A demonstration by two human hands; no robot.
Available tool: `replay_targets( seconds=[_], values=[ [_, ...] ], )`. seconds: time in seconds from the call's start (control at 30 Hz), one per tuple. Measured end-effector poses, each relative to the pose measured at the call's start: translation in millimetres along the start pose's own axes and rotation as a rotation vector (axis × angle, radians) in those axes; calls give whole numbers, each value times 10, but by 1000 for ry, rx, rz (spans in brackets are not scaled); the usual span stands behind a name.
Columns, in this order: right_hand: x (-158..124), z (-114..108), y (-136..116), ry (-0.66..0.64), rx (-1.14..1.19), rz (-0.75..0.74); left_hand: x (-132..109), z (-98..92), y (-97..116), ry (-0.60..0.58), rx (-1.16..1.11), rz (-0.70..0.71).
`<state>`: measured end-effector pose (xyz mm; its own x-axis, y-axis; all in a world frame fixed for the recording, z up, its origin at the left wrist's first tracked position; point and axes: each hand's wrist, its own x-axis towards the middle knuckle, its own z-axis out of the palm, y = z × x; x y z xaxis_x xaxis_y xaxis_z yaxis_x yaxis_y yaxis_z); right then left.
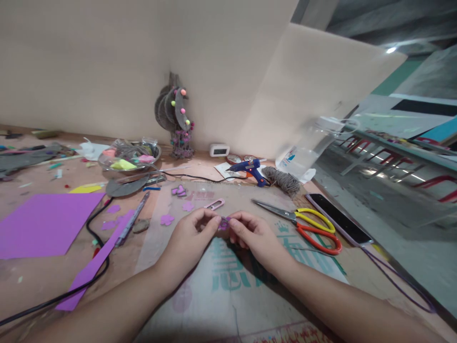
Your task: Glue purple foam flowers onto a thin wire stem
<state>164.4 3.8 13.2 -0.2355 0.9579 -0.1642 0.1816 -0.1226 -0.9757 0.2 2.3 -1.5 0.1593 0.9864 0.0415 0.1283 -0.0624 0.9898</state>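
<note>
My left hand (189,236) and my right hand (252,236) meet over the middle of the table, fingertips pinched together on a small purple foam piece (224,224). Both hands are closed on it, just above a translucent plastic sheet (221,286) with green print. Loose purple foam flower shapes (166,219) lie a little to the left of my left hand. A small pink thread snip (214,205) sits just beyond my fingers.
Scissors with yellow and red handles (303,224) and a dark phone (339,219) lie to the right. A blue glue gun (250,169) and a twine ball (283,181) sit further back. Left: a purple foam sheet (43,224), a black cable (96,238), and a bowl of scraps (126,159).
</note>
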Motion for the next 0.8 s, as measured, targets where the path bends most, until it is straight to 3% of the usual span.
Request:
replay_targets(
  seconds=[0.8],
  values=[
    [-24, 19, 21, 42, -167, -87, -4, 0, 2, -13, 7, -4]
  ],
)
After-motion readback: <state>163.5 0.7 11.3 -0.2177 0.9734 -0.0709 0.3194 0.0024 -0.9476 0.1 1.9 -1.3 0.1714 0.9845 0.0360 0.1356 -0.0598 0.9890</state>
